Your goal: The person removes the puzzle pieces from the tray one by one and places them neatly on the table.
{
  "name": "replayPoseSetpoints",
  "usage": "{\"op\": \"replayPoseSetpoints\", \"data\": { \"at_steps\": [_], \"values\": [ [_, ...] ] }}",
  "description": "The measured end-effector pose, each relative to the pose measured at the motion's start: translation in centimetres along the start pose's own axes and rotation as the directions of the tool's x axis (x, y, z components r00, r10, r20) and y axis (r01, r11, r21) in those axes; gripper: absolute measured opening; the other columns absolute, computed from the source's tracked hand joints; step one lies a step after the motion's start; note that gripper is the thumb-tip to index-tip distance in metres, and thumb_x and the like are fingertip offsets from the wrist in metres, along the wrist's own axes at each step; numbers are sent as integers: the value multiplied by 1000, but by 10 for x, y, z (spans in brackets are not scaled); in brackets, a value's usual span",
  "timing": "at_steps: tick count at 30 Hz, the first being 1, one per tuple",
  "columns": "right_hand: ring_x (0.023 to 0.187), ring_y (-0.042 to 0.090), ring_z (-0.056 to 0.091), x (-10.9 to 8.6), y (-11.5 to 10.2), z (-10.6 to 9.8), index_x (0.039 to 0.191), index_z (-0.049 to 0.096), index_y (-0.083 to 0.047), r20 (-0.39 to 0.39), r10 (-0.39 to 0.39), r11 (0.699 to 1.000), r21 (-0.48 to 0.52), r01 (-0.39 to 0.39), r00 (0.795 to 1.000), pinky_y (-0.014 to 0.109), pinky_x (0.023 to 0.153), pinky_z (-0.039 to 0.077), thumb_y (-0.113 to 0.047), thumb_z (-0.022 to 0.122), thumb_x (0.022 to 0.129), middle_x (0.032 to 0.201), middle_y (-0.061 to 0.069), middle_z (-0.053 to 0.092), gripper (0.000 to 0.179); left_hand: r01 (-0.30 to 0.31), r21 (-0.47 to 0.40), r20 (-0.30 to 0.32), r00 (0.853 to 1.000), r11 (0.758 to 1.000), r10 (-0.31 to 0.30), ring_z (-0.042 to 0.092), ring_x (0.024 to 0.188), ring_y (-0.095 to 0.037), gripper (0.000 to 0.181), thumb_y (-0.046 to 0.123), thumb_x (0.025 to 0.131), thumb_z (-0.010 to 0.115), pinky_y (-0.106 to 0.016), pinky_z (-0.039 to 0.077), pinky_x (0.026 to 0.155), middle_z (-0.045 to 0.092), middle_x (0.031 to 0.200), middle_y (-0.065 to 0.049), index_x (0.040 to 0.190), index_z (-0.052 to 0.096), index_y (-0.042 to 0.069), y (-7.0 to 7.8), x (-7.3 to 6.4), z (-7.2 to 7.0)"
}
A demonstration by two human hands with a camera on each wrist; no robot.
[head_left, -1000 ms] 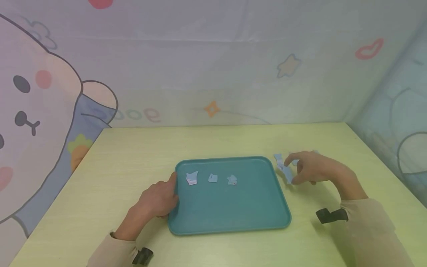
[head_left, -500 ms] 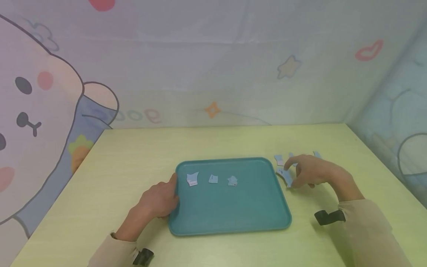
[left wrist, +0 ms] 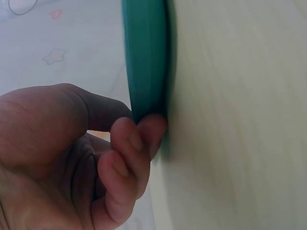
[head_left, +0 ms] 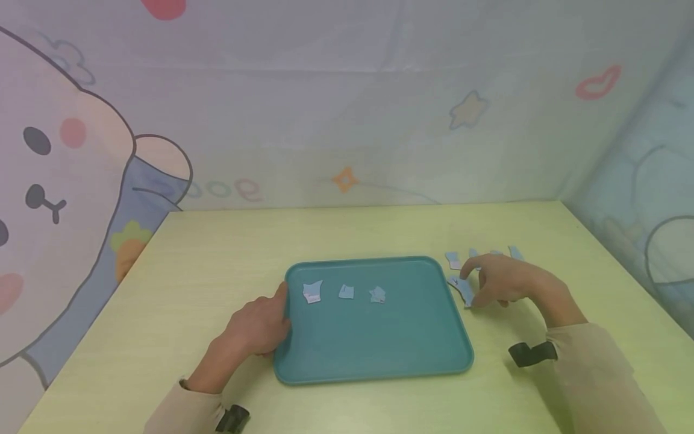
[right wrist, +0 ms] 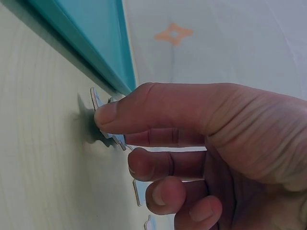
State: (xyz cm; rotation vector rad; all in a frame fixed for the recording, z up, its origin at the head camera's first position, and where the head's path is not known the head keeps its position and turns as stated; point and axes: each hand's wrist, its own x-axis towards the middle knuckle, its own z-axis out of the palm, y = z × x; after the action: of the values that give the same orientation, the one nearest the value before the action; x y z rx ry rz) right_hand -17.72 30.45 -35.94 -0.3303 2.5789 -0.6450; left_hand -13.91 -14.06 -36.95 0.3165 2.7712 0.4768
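The right hand (head_left: 504,277) is pinching a pale-blue puzzle piece (head_left: 463,290) between thumb and finger, right of the frame's centre. The piece is tilting in that grasp, and I can't tell whether its lower edge is touching the pale tabletop (head_left: 325,234). It is looking thin, light and stiff, like card; I'd expect it to be scraping up awkwardly when flat, and its corners to be creasing if squeezed hard. Gripping it lightly by opposite edges seems best.

Over at centre left, the left hand (head_left: 257,325) is holding the teal tray (head_left: 374,343) by its left rim. The tray is lying flat and probably rigid, perhaps a bit slick, so pieces could be sliding if it tipped.

Three more pieces, left (head_left: 311,292), middle (head_left: 346,292) and right (head_left: 378,295), are sitting in its upper half. Beyond the right hand, other loose pieces (head_left: 453,260) are lying toward the frame's right. A cartoon backdrop (head_left: 347,108) is hanging behind.
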Motion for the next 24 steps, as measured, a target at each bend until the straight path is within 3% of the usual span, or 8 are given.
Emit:
{"op": "replayPoseSetpoints", "data": {
  "at_steps": [24],
  "values": [
    [55, 16, 47, 3, 0, 4, 132, 57, -7, 7, 33, 999, -21, -33, 999, 33, 59, 41, -17, 85, 82, 77, 4, 57, 58, 0, -3, -3, 1000, 1000, 0, 58, 48, -16, 71, 7, 101, 51, -29, 41, 48, 57, 70, -7, 163, 21, -10, 0, 0, 0]
  ]
}}
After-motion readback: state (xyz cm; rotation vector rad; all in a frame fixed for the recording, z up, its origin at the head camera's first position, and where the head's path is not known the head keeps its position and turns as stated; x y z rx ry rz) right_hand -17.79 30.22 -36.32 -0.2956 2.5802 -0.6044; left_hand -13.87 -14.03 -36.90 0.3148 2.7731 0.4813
